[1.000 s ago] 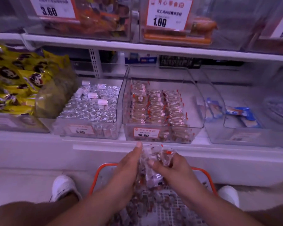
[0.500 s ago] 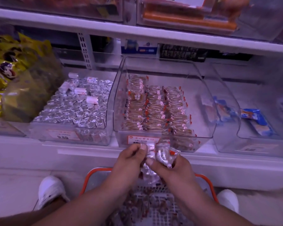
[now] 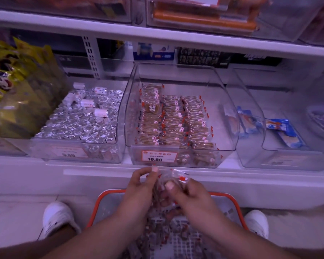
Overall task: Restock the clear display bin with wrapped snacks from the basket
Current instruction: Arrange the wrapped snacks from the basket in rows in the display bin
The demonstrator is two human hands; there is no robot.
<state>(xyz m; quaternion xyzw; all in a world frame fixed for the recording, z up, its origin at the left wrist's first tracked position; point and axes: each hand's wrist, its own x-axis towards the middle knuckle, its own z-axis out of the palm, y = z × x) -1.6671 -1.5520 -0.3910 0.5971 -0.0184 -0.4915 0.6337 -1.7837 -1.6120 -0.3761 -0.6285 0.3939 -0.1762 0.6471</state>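
The clear display bin [image 3: 226, 101] stands on the lower shelf, middle, with neat rows of clear-wrapped brown snacks [image 3: 174, 120] and a 10.80 price tag on its front. Below it an orange-rimmed basket [image 3: 232, 200] sits on the floor between my feet, with more wrapped snacks in it. Above the basket, both my hands hold a bunch of wrapped snacks [image 3: 176, 179]. My left hand [image 3: 138, 187] grips the bunch from the left. My right hand [image 3: 189, 193] pinches it from the right, thumb on top.
A bin of silver-foil sweets [image 3: 79, 122] stands left of the display bin, yellow packets [image 3: 9, 75] further left. A clear bin with blue-wrapped items [image 3: 281, 129] stands on the right. An upper shelf edge [image 3: 157, 37] overhangs. My white shoes [image 3: 56, 215] flank the basket.
The view has tilted downward, so the shelf sits lower in frame. Both hands have stayed together above the basket, shifting their hold on the bunch of snacks.
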